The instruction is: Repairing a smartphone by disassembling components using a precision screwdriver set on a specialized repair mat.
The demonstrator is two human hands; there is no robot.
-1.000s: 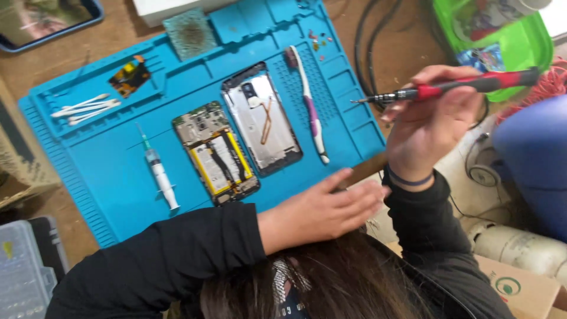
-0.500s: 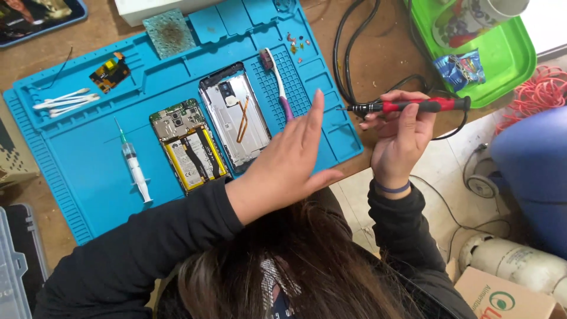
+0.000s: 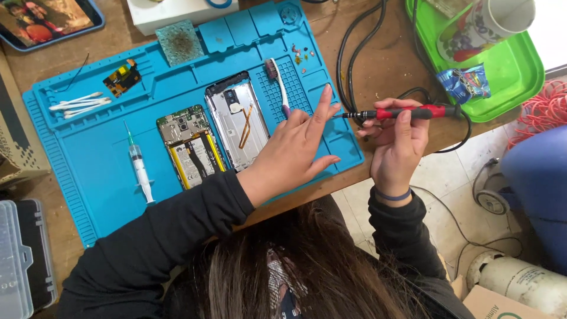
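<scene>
Screwdriver [image 3: 407,111] is sitting pinched in the right hand [image 3: 394,142], just beside the blue mat [image 3: 94,159]; the left hand [image 3: 295,150] is resting open near the opened phone [image 3: 239,121], which is lying apart, not reassembled.

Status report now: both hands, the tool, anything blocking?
Left hand flat on blue silicone mat, fingers spread. Right hand grips red-handled screwdriver, tip toward left fingers. Pink-handled toothbrush beside left hand.
</scene>
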